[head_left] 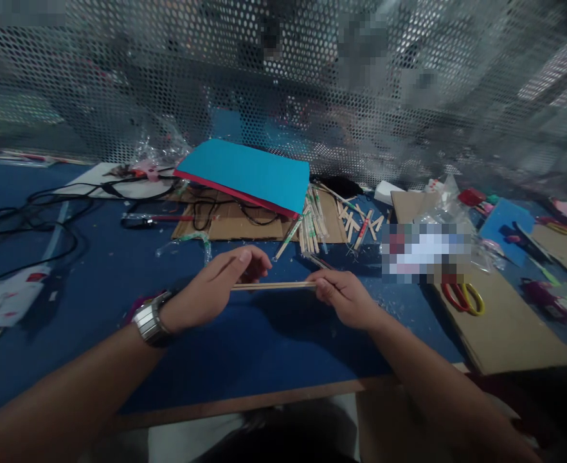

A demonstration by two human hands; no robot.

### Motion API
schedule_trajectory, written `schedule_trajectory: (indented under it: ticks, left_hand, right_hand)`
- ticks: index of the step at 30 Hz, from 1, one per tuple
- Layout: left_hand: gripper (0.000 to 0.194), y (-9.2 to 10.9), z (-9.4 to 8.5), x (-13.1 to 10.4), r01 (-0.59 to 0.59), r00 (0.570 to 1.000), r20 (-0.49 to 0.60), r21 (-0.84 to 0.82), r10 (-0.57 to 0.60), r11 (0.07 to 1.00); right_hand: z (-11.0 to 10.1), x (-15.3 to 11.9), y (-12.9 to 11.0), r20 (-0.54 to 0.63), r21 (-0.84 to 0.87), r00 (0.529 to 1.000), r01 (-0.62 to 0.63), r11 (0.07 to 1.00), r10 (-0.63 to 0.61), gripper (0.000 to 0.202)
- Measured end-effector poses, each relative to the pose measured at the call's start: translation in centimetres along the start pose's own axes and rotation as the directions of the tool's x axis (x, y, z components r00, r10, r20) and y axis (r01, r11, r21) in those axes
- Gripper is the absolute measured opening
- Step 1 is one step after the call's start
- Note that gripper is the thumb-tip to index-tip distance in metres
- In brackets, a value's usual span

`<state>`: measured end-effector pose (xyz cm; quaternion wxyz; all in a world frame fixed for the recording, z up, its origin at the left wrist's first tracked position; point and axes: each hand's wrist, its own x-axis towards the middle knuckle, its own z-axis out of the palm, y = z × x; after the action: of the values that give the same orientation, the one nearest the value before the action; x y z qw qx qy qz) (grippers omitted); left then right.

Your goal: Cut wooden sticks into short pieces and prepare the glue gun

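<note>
A thin pair of wooden sticks stretches level between my hands, above the blue table. My right hand pinches its right end between thumb and fingers. At the other end, my left hand is curved with its thumb up and fingers bent; the stick end passes behind the palm, out of sight. A silver watch sits on my left wrist. Beyond my hands lie wrapped chopsticks and short cut stick pieces on cardboard.
Blue and red sheets lie on cardboard behind my hands. A glue gun and black cables are at left. Red-yellow scissors rest on cardboard at right. A perforated metal screen rises behind the table.
</note>
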<state>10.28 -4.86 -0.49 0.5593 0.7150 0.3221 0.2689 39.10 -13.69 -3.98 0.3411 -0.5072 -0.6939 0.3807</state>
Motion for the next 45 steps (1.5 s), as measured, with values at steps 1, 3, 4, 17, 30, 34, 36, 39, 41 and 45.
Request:
schedule_trajectory:
  ticks: [1, 3, 4, 17, 30, 34, 36, 39, 41, 45]
  left_hand:
    - [0.06, -0.1, 0.0, 0.0, -0.001, 1.0, 0.0, -0.039, 0.001, 0.999]
    - [0.06, 0.0, 0.0, -0.1, -0.009, 1.0, -0.001, -0.045, 0.009, 0.999]
    - [0.06, 0.0, 0.0, -0.1, -0.01, 1.0, 0.0, -0.025, 0.01, 1.0]
    - [0.038, -1.3, 1.1, 0.2, -0.35, 0.93, 0.342, 0.708, 0.136, 0.613]
    - [0.03, -1.7, 1.5, 0.9, -0.306, 0.94, 0.341, 0.819, 0.018, 0.486]
    - [0.024, -1.9, 2.3, 1.1, -0.311, 0.936, 0.35, 0.858, -0.021, 0.408]
    - [0.021, -1.9, 2.6, 1.1, -0.311, 0.938, 0.346, 0.879, -0.034, 0.361]
    - [0.018, -1.7, 3.0, 1.0, -0.311, 0.94, 0.339, 0.903, -0.045, 0.297]
    - [0.018, -1.5, 3.2, 0.7, -0.304, 0.944, 0.326, 0.915, -0.044, 0.266]
    - [0.02, -1.4, 3.7, -0.5, -0.28, 0.955, 0.295, 0.935, -0.041, 0.219]
  right_hand:
    - [0.2, 0.0, 0.0, 0.01, 0.008, 1.0, -0.001, 1.0, 0.0, 0.058]
    - [0.5, 0.1, -0.1, 0.036, 0.015, 0.999, 0.003, 1.0, -0.003, 0.058]
    - [0.5, 0.1, -0.1, 0.047, 0.012, 0.999, 0.004, 1.0, -0.005, 0.058]
    - [-0.1, 0.3, -0.1, -0.053, -0.235, 0.997, 0.042, 0.971, -0.056, 0.05]
    - [-1.1, 1.0, 1.3, 0.108, -0.57, 0.95, 0.302, 0.764, -0.294, 0.032]
    - [-0.8, 1.2, 2.0, 0.183, -0.623, 0.946, 0.323, 0.712, -0.269, 0.026]
    - [-0.6, 1.3, 2.3, 0.209, -0.639, 0.944, 0.33, 0.695, -0.256, 0.023]
    - [-0.4, 1.4, 2.3, 0.232, -0.654, 0.943, 0.334, 0.679, -0.24, 0.018]
    - [-0.7, 1.3, 2.1, 0.198, -0.669, 0.953, 0.304, 0.678, -0.231, 0.021]
    - [-2.2, 1.1, 2.4, 0.001, -0.71, 0.985, 0.123, 0.693, -0.174, 0.037]
